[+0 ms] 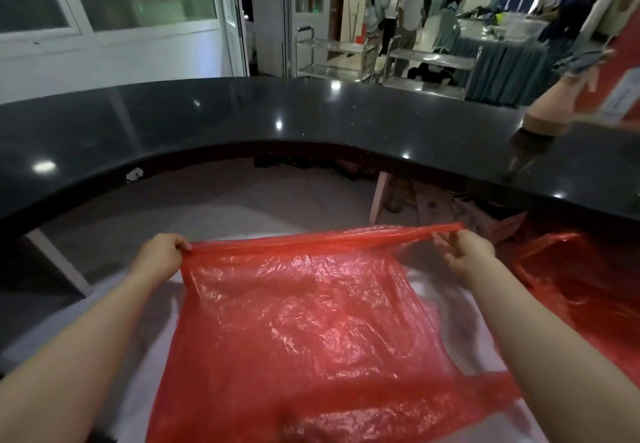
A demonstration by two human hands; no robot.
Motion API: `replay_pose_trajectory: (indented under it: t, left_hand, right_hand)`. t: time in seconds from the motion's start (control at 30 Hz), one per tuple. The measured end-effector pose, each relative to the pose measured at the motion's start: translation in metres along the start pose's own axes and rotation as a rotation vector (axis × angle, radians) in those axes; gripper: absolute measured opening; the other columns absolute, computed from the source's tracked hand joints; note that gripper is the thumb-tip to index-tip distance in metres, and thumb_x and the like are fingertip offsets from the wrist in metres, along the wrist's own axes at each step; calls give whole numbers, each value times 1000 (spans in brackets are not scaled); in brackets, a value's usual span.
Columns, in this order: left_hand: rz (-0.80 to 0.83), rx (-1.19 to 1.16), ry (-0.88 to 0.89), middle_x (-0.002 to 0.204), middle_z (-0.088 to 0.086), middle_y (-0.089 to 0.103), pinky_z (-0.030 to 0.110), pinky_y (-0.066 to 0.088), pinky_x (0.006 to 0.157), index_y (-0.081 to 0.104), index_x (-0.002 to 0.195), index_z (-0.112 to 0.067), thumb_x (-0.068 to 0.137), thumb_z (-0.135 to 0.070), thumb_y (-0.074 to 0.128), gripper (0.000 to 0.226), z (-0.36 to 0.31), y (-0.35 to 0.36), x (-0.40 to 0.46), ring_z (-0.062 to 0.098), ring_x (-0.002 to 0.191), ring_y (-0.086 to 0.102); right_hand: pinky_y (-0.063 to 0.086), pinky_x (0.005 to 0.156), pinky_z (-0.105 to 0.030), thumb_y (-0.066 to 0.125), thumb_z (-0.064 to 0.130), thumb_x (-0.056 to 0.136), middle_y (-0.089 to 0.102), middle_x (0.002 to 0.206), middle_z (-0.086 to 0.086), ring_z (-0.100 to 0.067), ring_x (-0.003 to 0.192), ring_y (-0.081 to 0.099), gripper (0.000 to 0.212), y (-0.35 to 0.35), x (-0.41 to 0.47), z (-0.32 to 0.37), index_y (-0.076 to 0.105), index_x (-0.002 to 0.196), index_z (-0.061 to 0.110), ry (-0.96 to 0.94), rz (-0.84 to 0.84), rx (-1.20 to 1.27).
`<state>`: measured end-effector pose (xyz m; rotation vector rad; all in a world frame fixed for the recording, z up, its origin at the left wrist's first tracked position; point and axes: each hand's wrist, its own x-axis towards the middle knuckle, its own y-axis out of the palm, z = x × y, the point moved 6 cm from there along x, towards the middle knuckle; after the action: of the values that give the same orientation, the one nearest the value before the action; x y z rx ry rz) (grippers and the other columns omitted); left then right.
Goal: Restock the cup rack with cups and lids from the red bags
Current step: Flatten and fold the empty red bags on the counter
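Observation:
A thin red plastic bag (304, 311) hangs flat and looks empty, stretched between both hands below the curved counter. My left hand (161, 255) is shut on its upper left edge. My right hand (464, 252) pinches the upper right edge, with the plastic pulled taut between the two. A second red bag (581, 283) lies crumpled at the right, beside my right forearm. A stack of brown paper cups (554, 107) lies tilted on the counter at the far right, blurred. No cup rack or lids show.
A glossy black curved counter (277, 120) arcs in front of me. A white surface (145, 356) lies under the bag. Cardboard and clutter (450, 207) sit beneath the counter. Steel trolleys (346, 58) and several standing people (398, 3) are beyond it.

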<state>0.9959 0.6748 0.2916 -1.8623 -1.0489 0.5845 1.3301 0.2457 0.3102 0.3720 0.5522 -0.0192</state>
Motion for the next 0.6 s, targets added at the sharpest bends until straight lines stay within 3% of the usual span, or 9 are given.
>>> replay_pose_trajectory:
  t: [0.03,0.13,0.2,0.27,0.33,0.43,0.6]
  left_hand:
    - [24,24,-14,103,12,70,33,44,83,70,84,-16,79,9,46,35,0,2,-2,31,99,61]
    - [55,60,-36,99,15,70,34,46,81,68,83,-15,77,6,50,28,-4,7,-8,33,97,61]
    - [44,65,-9,101,17,70,34,45,80,69,88,-11,77,6,51,27,-12,10,-11,34,98,61]
    - [22,56,30,105,17,69,35,44,81,70,94,-9,78,5,51,29,-21,13,-13,35,101,61]
    - [4,33,70,105,17,69,36,45,81,71,95,-9,78,5,50,30,-30,14,-16,36,102,61]
    - [-17,6,114,104,17,70,35,44,79,72,93,-8,78,5,50,30,-41,13,-22,35,100,61]
    - [-22,0,171,101,16,67,33,42,79,72,90,-8,78,4,51,27,-56,9,-29,35,98,60]
  right_hand:
    - [49,95,-33,33,-6,96,66,110,-18,-28,104,66,36,0,-1,-4,49,128,0,9,24,-50]
    - [51,63,-25,44,2,92,64,76,-7,-13,61,64,24,-1,-4,-7,51,114,7,-104,43,-407]
    - [49,66,-28,53,8,85,58,86,-4,-15,69,60,39,-4,-7,-2,48,124,10,-363,-70,-683]
    - [40,67,-28,57,13,81,57,81,5,-12,69,54,42,10,-24,-3,49,122,18,-599,-64,-823]
    - [36,64,-26,58,11,78,57,70,8,-11,64,53,29,39,-43,-14,58,105,23,-787,99,-928]
    - [35,68,-18,60,10,80,62,77,10,-8,73,56,17,88,-69,-41,69,90,21,-967,366,-1124]
    - [46,78,-25,66,23,84,64,87,12,-8,78,56,16,154,-101,-97,69,99,21,-941,755,-1305]
